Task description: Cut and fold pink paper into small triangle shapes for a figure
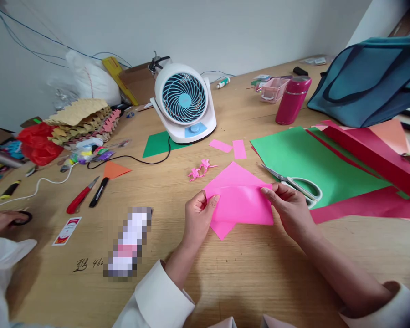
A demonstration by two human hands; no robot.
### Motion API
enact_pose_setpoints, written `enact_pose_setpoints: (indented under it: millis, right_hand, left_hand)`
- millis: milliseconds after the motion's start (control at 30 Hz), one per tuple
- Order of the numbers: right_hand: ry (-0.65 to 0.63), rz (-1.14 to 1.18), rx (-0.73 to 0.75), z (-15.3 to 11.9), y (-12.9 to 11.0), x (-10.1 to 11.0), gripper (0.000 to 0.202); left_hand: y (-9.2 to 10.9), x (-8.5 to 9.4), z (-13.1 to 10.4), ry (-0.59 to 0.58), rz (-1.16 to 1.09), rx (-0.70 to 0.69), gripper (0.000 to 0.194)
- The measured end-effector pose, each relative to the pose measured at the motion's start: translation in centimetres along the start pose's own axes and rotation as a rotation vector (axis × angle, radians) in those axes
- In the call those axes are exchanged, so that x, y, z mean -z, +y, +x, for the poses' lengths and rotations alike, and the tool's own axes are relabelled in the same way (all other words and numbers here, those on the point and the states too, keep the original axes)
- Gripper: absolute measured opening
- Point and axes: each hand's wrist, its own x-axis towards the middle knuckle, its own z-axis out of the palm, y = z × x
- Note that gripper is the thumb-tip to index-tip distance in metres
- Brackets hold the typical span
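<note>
Between my two hands is a pink paper rectangle (244, 207), held at its left and right sides. My left hand (198, 218) pinches the left edge, thumb on top. The right edge is gripped near its upper corner by my right hand (290, 207). Beneath it lies another pink sheet (232, 172), turned so its corners show above and below. Pink paper cutouts (202, 169) and small pink pieces (239, 149) lie just beyond. White-handled scissors (294, 182) rest beside my right hand, partly on green paper (294, 150).
A fan (184, 102) stands at the back centre. A bottle (293, 100) and blue bag (369, 82) are back right. On the left are a red knife (82, 197), black cutter (99, 192), blurred-out object (129, 241) and another person's hand (3, 222).
</note>
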Motion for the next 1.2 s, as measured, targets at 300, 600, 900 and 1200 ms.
enact_pose_setpoints:
  millis: [300,600,900,1200]
  right_hand:
    - [0.010,-0.049,0.014,0.0,-0.1,0.2,0.032]
    - [-0.006,-0.170,0.047,-0.1,-0.9,0.3,0.037]
    - [-0.268,-0.333,-0.035,-0.7,-0.5,0.6,0.036]
    - [-0.398,-0.464,-0.050,-1.4,-0.9,-0.2,0.033]
  left_hand:
    - [0.3,-0.1,0.0,-0.024,0.004,0.008,0.024]
    - [1.6,1.1,0.4,-0.210,-0.073,0.059,0.024]
    - [4.5,4.0,0.9,-0.838,-0.047,0.247,0.052]
    - [4.0,1.9,0.4,-0.705,0.194,0.243,0.035]
